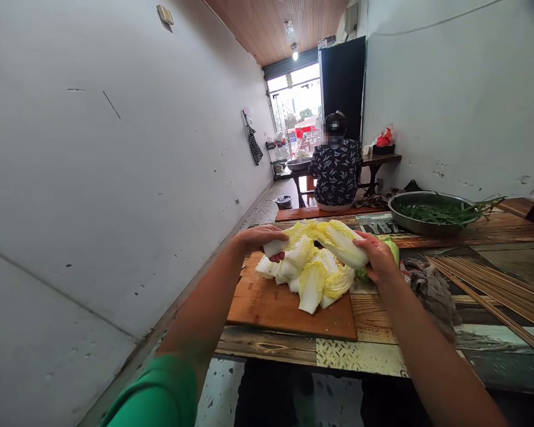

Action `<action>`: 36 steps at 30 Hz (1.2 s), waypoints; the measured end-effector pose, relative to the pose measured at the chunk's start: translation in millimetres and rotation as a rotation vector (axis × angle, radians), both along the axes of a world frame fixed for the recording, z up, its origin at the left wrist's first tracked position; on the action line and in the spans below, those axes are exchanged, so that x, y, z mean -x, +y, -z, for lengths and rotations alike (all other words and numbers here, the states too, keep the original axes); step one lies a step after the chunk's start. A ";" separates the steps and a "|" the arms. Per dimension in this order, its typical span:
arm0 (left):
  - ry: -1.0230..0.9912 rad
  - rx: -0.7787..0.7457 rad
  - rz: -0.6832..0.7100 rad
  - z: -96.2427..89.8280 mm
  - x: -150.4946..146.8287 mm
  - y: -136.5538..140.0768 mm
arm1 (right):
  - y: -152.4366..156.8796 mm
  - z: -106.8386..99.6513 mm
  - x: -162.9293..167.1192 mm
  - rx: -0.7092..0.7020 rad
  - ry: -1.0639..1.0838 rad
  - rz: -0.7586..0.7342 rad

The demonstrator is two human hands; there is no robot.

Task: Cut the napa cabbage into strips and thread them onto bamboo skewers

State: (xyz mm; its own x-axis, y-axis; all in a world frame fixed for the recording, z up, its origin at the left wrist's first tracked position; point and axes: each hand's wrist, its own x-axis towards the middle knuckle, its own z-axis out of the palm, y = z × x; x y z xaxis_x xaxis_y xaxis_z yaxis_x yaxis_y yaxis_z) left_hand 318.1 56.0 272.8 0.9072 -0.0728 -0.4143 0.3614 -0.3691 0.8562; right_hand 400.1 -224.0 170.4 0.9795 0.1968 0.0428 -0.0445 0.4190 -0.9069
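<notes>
Above a wooden cutting board (267, 307), my left hand (263, 239) is closed on the white stem end of a napa cabbage leaf (299, 232). My right hand (379, 256) grips the thick white base of another napa cabbage leaf (343, 242), thumb on top. The leaves' yellow frilly tips meet between my hands; whether they are joined I cannot tell. Below them lies a heap of loose cabbage leaves (312, 283), white-ribbed with pale yellow edges. Part of a green vegetable (392, 250) shows behind my right hand.
A crumpled grey cloth (431, 290) lies right of the board, beside a spread of thin bamboo skewers (493, 290). Farther back stands a metal basin (427, 224) of long green vegetables. A person (337, 169) in a dark patterned shirt sits ahead, back turned. A white wall (115, 178) runs along the left.
</notes>
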 end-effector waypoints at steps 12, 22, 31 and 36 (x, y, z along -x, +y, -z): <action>-0.156 -0.195 -0.138 15.5 -11.7 -13.4 | -0.8 21.2 -31.0 -0.266 0.142 -0.148; -0.327 -0.653 -0.122 38.1 -27.2 -63.6 | -0.2 37.0 -45.5 -0.394 0.075 0.094; -0.659 -0.277 -0.001 58.6 -30.3 -138.7 | 6.4 25.7 -34.0 -0.326 -0.098 0.030; -0.507 0.339 -0.164 54.3 -35.4 -139.3 | 7.1 11.4 -11.7 -0.159 -0.313 0.031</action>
State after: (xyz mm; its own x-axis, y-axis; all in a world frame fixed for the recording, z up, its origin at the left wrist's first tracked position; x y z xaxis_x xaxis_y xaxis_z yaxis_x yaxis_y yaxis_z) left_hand 353.4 -83.3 218.5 0.9953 0.0323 0.0918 -0.0912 -0.0216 0.9956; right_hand 411.8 -216.9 159.1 0.9194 0.1340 0.3697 0.2403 0.5527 -0.7980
